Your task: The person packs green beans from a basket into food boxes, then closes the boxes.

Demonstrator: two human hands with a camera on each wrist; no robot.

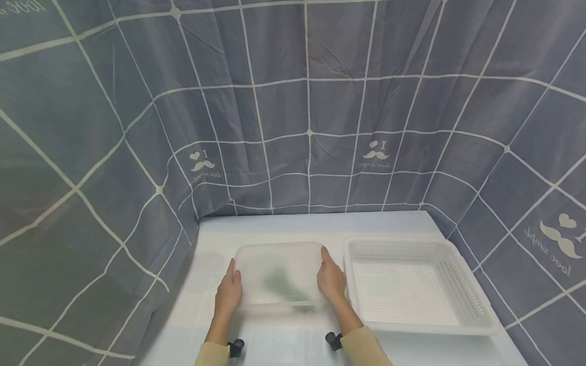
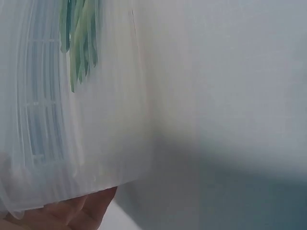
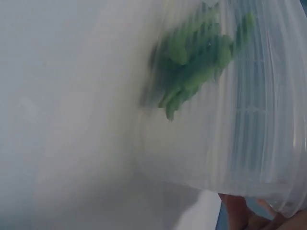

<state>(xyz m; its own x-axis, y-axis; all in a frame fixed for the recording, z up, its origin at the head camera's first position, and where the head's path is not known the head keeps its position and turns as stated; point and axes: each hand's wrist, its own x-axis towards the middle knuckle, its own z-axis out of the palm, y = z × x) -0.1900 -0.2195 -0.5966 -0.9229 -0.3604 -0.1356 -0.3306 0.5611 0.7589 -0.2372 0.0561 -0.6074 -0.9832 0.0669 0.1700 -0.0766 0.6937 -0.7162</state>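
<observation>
Both hands hold a translucent, lidded plastic food box by its short ends, in the middle of the table. The left hand grips the left end, thumb up by the rim. At the opposite end is the right hand, gripping in the same way. Through the frosted plastic shows a bunch of green vegetables. Their cut stalks appear in the left wrist view, and leafier greens in the right wrist view. Fingers curl against the box's end wall, partly hidden behind it.
To the right of the box stands a white perforated plastic basket, close by the right hand. The table is white. A grey checked curtain hangs at the back and both sides. Each wrist carries a small black camera.
</observation>
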